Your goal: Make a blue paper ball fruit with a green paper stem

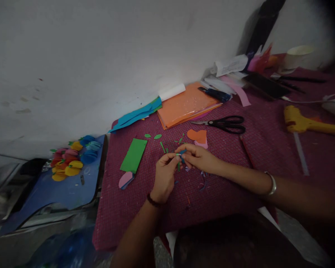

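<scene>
My left hand [164,175] and my right hand [201,158] meet over the maroon checked table, fingertips pinched close together. Between them is a small blue paper piece [182,152] with a bit of green and a pale edge; the fingers cover most of it. Left of my hands lie a green paper rectangle [134,154] and a pink and blue rounded paper piece [126,180]. Two green paper leaves [157,136] rest beyond my left hand. Just past my right hand sits an orange paper cutout [197,136] over a pink one.
Black-handled scissors [226,124], orange sheets [184,106], a utility knife [214,93] and blue paper strips [138,113] lie toward the wall. A yellow glue gun [298,121] and a phone [266,85] are at right. Several colourful paper shapes [72,168] sit on a blue board [69,193] at left.
</scene>
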Tool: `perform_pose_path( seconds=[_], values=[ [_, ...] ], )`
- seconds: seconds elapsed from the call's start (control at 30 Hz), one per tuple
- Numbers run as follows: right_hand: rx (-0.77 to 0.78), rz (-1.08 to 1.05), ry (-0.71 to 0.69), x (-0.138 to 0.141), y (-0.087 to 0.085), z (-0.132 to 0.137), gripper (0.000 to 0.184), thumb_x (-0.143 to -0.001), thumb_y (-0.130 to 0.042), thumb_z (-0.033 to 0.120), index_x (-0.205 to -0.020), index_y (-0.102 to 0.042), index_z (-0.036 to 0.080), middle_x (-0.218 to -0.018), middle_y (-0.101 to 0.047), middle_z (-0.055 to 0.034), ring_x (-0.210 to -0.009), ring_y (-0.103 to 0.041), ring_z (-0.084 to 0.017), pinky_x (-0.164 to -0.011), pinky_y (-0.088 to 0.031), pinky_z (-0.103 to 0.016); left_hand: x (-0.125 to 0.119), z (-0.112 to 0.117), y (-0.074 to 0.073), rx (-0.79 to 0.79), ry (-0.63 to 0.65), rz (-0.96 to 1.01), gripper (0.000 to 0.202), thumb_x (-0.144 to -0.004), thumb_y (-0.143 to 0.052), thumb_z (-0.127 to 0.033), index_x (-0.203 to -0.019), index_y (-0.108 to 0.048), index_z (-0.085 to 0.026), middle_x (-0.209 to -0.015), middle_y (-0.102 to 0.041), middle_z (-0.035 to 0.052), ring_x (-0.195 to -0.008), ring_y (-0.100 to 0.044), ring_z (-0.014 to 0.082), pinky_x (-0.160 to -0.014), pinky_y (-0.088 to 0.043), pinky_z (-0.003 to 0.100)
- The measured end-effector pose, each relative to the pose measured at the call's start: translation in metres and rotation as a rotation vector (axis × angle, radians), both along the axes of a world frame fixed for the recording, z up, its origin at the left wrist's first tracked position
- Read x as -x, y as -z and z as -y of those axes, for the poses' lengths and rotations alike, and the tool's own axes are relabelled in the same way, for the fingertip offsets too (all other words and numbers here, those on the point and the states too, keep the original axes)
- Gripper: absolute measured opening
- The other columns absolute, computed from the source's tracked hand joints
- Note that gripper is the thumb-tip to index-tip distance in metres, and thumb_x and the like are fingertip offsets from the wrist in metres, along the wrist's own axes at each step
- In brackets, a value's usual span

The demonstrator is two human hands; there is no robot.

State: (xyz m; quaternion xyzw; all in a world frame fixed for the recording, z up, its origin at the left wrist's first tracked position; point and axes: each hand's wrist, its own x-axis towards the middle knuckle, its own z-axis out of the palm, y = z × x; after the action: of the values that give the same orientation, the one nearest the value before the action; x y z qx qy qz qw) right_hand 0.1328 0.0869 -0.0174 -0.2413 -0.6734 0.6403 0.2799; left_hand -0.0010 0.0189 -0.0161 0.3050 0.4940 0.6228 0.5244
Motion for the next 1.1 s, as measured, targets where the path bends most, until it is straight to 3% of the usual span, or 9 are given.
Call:
perform_pose_path(
  seconds=[0.27,0.5,0.63,1.0,1.1],
  values=[
    [-0.072,-0.038,0.034,0.001,0.001,0.001,0.016,-0.086,-0.048,0.025,-0.095,-0.058,0.016,-0.062,-0.057,0.0026,-0.051,-0.051,-0.009,-0.049,-0.041,-0.021,-0.005,0.001,-0.008,0.117,0.012,0.298,0.015,-0.063,-0.078,-0.019,-0.070,-0.066,-0.013,-0.064,-0.063,-0.0013,-0.055,-0.054,0.0059,-0.056,-0.041,0.019],
    [-0.623,0.114,0.102,-0.007,0.002,-0.003,0.024,-0.088,-0.046,0.016,-0.102,-0.065,0.020,-0.088,-0.071,-0.0029,-0.077,-0.065,-0.015,-0.068,-0.047,-0.026,0.001,0.004,-0.014,0.189,0.069,0.438,0.012,-0.064,-0.072,-0.015,-0.073,-0.065,-0.013,-0.065,-0.062,-0.0011,-0.060,-0.056,0.0063,-0.060,-0.043,0.018],
    [-0.800,0.151,0.102,-0.010,-0.001,-0.003,0.025,-0.090,-0.046,0.016,-0.106,-0.064,0.020,-0.093,-0.072,-0.0043,-0.083,-0.066,-0.016,-0.073,-0.046,-0.028,0.004,0.004,-0.015,0.183,0.086,0.405,0.010,-0.066,-0.071,-0.020,-0.070,-0.064,-0.014,-0.064,-0.060,-0.0011,-0.058,-0.054,0.0068,-0.057,-0.042,0.020],
    [-0.665,0.118,0.061,-0.012,-0.007,0.002,0.021,-0.090,-0.045,0.015,-0.102,-0.061,0.019,-0.084,-0.068,-0.0023,-0.074,-0.062,-0.013,-0.067,-0.044,-0.024,0.000,0.004,-0.018,0.124,0.092,0.252,0.016,-0.064,-0.073,-0.024,-0.066,-0.060,-0.015,-0.058,-0.056,-0.0027,-0.054,-0.050,0.0067,-0.052,-0.038,0.020],
    [-0.478,0.112,0.059,-0.012,-0.007,0.003,0.020,-0.089,-0.046,0.019,-0.105,-0.057,0.020,-0.074,-0.063,0.0001,-0.066,-0.058,-0.012,-0.060,-0.042,-0.024,-0.001,0.004,-0.014,0.085,0.057,0.138,0.014,-0.068,-0.069,-0.024,-0.063,-0.059,-0.015,-0.057,-0.054,-0.0027,-0.053,-0.048,0.0069,-0.050,-0.036,0.020]
  ],
)
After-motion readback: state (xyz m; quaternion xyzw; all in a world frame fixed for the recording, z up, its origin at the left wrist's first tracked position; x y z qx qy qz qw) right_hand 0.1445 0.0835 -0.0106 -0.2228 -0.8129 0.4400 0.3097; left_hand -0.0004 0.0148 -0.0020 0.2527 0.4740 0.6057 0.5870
